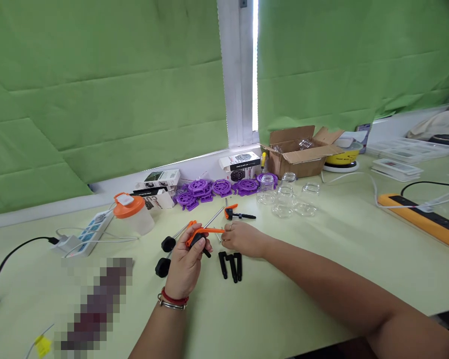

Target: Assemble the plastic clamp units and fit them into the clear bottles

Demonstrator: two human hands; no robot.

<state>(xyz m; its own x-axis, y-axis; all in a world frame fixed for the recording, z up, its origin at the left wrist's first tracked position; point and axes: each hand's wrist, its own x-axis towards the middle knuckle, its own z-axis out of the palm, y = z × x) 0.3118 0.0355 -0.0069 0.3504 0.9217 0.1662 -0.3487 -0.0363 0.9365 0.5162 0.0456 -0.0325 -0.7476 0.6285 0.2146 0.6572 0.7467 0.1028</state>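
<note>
My left hand (187,259) is closed around an orange and black part, with an orange arm (213,230) sticking out to the right. The fingers of my right hand (245,239) are bent together down at the table, beside thin metal pins (217,234); what they pinch is hidden. Just behind lies a similar orange and black piece (229,213) with a black rod. Several black handles (232,267) lie in front of my right hand. Metal rods with black knobs (162,268) rest to the left of my left hand, partly covered by it.
Purple plastic parts (222,188) line the back, before printed boxes (243,160). Clear glass jars (283,202) stand right of them, near an open cardboard box (297,162). Left are an orange-lidded cup (140,224) and a power strip (97,229); a yellow power strip (422,217) lies right.
</note>
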